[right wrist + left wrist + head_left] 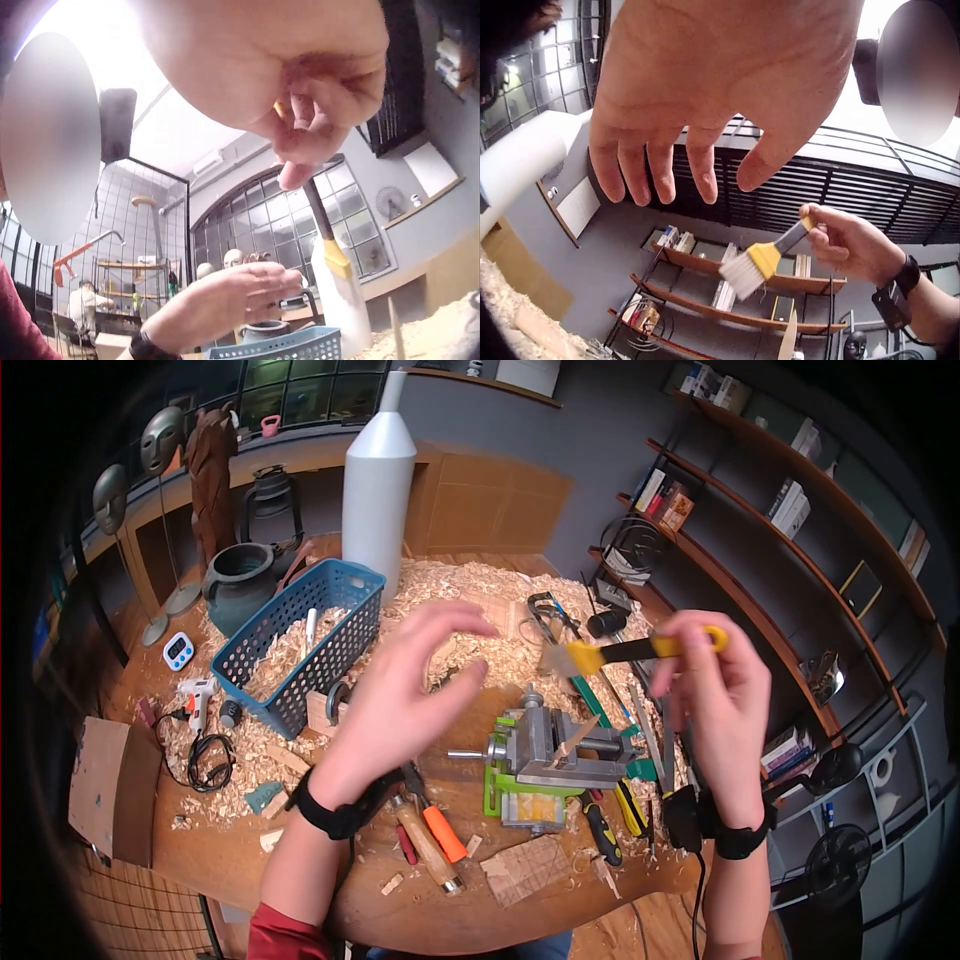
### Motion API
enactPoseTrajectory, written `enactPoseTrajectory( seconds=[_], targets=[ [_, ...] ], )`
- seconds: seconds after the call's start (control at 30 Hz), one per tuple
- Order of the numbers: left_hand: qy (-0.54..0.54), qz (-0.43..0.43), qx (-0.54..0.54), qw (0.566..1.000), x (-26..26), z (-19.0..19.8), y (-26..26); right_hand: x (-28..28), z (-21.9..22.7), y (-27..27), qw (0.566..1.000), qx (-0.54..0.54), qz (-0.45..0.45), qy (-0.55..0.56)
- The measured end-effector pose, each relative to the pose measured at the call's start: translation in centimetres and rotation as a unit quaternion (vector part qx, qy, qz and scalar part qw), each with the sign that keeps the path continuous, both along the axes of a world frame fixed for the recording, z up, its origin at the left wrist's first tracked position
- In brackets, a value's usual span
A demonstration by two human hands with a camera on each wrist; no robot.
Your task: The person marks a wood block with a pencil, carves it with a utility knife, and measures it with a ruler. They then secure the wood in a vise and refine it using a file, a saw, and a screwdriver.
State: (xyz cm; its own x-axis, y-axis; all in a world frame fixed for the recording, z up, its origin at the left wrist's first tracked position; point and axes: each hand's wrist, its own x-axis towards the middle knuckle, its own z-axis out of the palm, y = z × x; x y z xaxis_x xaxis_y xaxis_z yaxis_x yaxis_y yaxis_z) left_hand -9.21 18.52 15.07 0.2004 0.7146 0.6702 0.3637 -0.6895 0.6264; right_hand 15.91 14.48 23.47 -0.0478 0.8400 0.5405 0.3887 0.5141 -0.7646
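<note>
The right hand pinches the yellow and black handle of a brush, held level above the vise with its bristles toward the left. Beside it, across a gap, the left hand hovers with fingers spread and touches nothing. Below and between the hands stands a grey vise on a green base, a thin pointed piece of wood upright at its jaws. In the left wrist view the brush's pale bristles point down and left, away from the right hand.
Wood shavings cover the table's back. A blue basket stands left, before a tall white bottle-shaped object. An orange-handled tool, a wooden handle and a marked wood block lie in front; more tools lie right of the vise.
</note>
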Motion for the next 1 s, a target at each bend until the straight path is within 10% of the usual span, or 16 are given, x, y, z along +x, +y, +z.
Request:
enactPoseTrajectory(
  seconds=[0.2,0.4,1.0],
  targets=[
    [0.146,-0.081,-0.036,0.985,3.7,-2.5,-0.6,8.3,-4.3,-0.4,0.987,-0.057,-0.132,0.071],
    [0.22,-0.107,-0.085,0.966,4.0,-2.7,-0.1,7.9,-7.2,0.4,0.976,-0.186,0.017,0.11],
    [0.214,-0.015,-0.164,0.963,3.6,-2.3,1.3,8.8,-7.8,2.9,0.985,-0.145,0.043,0.086]
  ],
)
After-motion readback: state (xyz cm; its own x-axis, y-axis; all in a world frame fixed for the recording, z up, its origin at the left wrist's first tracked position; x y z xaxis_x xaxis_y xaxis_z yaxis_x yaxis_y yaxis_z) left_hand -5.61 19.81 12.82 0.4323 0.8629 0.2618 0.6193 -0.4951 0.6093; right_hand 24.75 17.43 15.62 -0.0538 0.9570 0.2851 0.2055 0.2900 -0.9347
